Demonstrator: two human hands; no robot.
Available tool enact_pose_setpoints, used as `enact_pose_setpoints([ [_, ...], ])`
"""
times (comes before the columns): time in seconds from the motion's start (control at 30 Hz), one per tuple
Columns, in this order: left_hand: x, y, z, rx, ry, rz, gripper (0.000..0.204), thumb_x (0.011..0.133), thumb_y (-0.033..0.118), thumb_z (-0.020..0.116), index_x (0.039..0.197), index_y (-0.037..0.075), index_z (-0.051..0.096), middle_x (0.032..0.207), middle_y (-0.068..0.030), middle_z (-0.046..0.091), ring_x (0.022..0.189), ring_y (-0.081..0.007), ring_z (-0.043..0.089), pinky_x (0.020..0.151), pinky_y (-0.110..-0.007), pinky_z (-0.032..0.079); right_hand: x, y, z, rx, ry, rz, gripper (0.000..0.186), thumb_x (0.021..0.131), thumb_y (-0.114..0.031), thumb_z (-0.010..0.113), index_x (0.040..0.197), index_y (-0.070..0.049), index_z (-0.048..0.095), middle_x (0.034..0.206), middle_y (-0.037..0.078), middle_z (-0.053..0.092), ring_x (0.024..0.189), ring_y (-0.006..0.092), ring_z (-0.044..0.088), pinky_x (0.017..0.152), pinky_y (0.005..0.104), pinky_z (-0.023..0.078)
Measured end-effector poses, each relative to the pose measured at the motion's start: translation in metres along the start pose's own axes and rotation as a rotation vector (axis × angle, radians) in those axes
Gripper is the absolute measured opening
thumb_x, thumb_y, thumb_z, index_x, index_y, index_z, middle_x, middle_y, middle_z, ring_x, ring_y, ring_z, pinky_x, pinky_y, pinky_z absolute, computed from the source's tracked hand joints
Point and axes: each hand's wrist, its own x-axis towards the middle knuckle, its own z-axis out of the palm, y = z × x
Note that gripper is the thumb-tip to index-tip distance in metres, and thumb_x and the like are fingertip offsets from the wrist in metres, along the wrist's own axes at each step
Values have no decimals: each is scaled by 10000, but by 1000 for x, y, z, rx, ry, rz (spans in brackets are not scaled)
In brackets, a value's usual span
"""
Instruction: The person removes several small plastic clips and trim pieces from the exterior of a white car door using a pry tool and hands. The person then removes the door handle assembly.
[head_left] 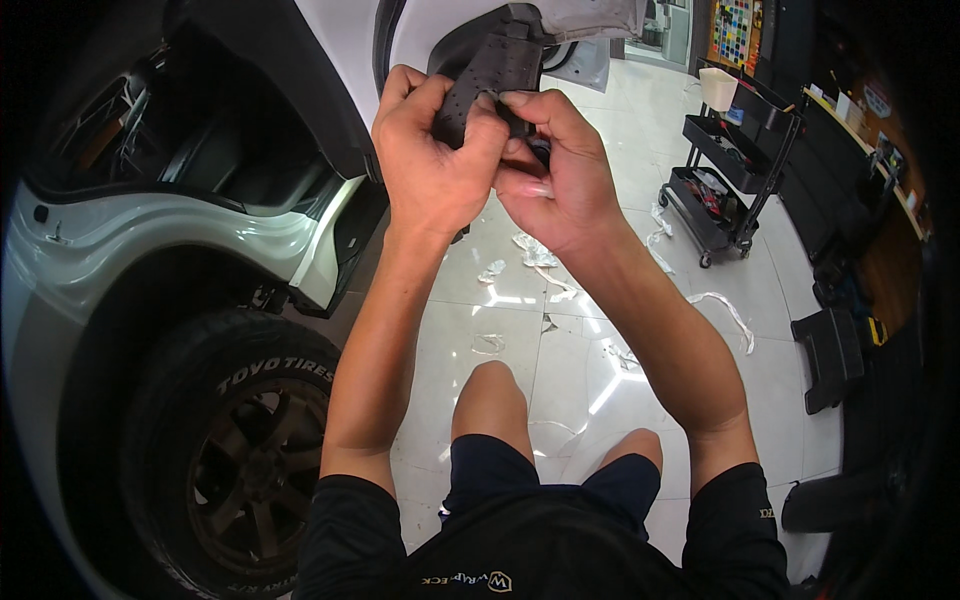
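Directly ahead, dark dotted panel, partly between both hands, fingers pinching its near edge

The part looked like matt black plastic, its face pitted with small dots. The car had smooth, glossy pale paint. Its tyre was dull black rubber with raised lettering, around a dull bronze, metal-looking wheel. The floor was of smooth, shiny tiles that mirrored the lights. Scraps looked thin and crumpled. Shirt and shorts were matt cloth.
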Motion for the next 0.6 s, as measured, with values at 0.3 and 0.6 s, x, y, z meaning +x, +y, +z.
enact_pose_setpoints([
  [0.3,1,7,-3,66,-33,-3,279,779,182,667,765,-89,601,774,-129,497,660,-231,488,591,-351,410,0,3,1,-23,-26,-13,79,913,-134,627,854,-89,601,775,-32,525,634,44,438,439,213,302],
  [0.6,4,24,-14,364,-167,-81,371,821,304,639,799,-66,644,833,-173,528,686,-349,586,632,-426,479,-8,-4,11,-263,30,-111,141,925,-168,634,898,-29,638,744,-1,534,611,71,457,454,246,346],
])
